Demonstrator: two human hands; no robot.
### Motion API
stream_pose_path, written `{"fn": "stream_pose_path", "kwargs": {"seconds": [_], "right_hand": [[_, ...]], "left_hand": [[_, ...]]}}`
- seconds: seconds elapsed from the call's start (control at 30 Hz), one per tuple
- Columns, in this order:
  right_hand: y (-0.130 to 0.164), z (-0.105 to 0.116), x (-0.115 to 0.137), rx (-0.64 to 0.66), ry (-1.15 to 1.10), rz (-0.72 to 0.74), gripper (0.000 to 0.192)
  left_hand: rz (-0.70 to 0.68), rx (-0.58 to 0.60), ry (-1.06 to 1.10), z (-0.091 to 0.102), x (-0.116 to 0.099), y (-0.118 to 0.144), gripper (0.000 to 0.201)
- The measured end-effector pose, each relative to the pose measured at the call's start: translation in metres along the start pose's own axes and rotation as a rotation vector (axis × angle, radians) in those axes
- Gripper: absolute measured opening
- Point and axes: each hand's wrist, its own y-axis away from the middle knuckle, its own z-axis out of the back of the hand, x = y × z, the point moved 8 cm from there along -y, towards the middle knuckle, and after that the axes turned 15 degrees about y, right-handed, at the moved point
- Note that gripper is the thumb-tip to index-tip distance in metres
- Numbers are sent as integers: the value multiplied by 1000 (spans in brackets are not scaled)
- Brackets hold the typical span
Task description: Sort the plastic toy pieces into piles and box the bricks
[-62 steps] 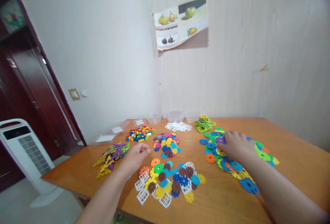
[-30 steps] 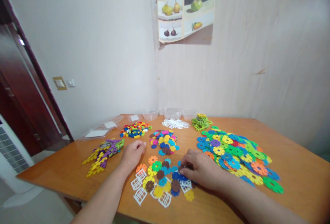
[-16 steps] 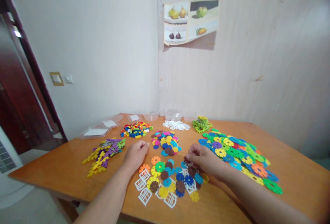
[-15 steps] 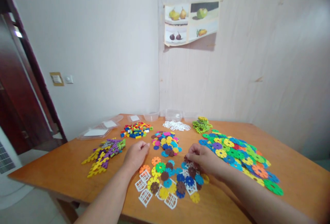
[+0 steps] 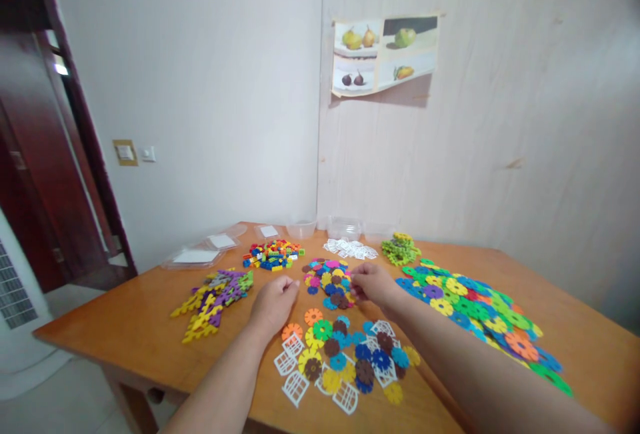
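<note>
An orange-brown wooden table (image 5: 125, 317) fills the lower part of the view, its far edge set against pale walls (image 5: 225, 87) that meet in a corner. The right hand (image 5: 376, 285) is at the right edge of a pile of small notched discs (image 5: 325, 279), which sits mid-table in pink, yellow, blue and brown. Its fingers are drawn together in a pinch. The left hand (image 5: 275, 299), just left of that pile, has its fingers curled closed; at this angle I cannot tell whether either hand has hold of anything.

Nearer the front edge, between the forearms, lies a loose mix of coloured discs (image 5: 365, 372) and white lattice pieces (image 5: 296, 389). A broad spread of larger discs (image 5: 485, 314) covers the right side, and yellow and purple interlocking pieces (image 5: 215, 304) lie on the left. Behind are small bricks (image 5: 273, 255), white flat pieces (image 5: 350, 249) and a green heap (image 5: 400, 251), with clear tubs (image 5: 345, 228) and flat lids (image 5: 195, 257) along the back.

A sheet of fruit pictures (image 5: 385, 55) hangs taped to the wall, its lower edge slanting. Left stand a dark red door (image 5: 40, 154) and a white appliance (image 5: 20, 327).
</note>
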Motion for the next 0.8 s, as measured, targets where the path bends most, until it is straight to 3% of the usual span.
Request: {"fn": "stream_pose_path", "kwargs": {"seconds": [0.2, 0.3, 0.4, 0.57, 0.67, 0.8], "right_hand": [[27, 22, -20, 29, 106, 2, 11], [44, 34, -27, 79, 271, 67, 12], [57, 41, -34, 128, 506, 125, 18], [67, 42, -45, 129, 759, 95, 33], [66, 38, -49, 107, 783, 68, 30], [62, 32, -51, 119, 597, 44, 20]], "left_hand": [[-6, 13, -17, -2, 0, -1, 39], [-8, 14, -23, -2, -1, -1, 40], [-3, 14, -42, -2, 0, -1, 40], [-10, 8, -63, -2, 2, -3, 38], [2, 17, -70, -3, 5, -4, 39], [0, 23, -72, -3, 3, -3, 39]]}}
